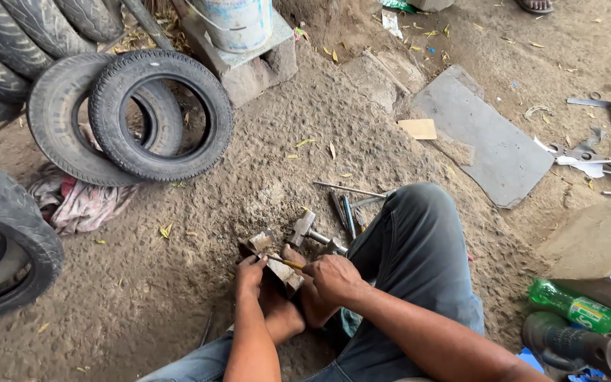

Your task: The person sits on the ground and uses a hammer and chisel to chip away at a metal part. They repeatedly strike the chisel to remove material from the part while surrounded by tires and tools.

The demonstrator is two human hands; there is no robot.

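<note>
My left hand (249,272) presses down on a small dark piece of rubber or metal (277,258) that rests on the ground by my bare foot (281,311). My right hand (334,277) grips a thin yellow-handled tool (286,264), its tip laid across that piece. A hammer (307,230) lies on the dirt just beyond the hands, with some thin metal tools (348,212) beside my raised knee (419,212).
Several tyres (157,117) lean at the upper left, with a crumpled cloth (79,201) below them. A white bucket (238,21) sits on a concrete block. A grey sheet (489,141), scissors (585,157), a green bottle (578,308) and a power tool (588,346) lie at the right.
</note>
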